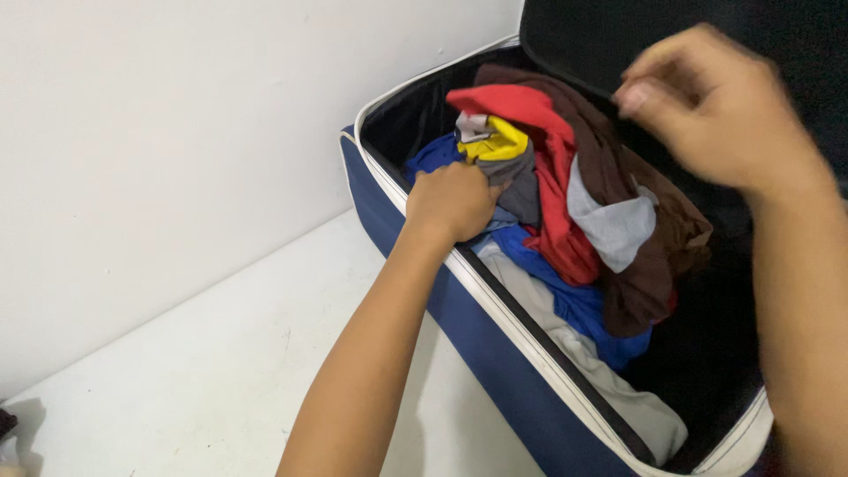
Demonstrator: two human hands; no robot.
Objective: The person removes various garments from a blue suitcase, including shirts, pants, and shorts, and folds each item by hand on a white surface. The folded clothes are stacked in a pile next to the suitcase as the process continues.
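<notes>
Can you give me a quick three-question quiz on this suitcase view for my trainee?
1. True or false: the left hand is closed on clothing inside the navy suitcase.
2. Which garment lies topmost at the back of the pile? A) red garment B) green towel C) white sock
3. Fill in: the right hand is raised near the suitcase's black ____.

Key
1. True; it grips fabric beside the yellow and grey garment.
2. A; it drapes over the brown garment.
3. Lid; whether the blurred hand touches it cannot be told.
</notes>
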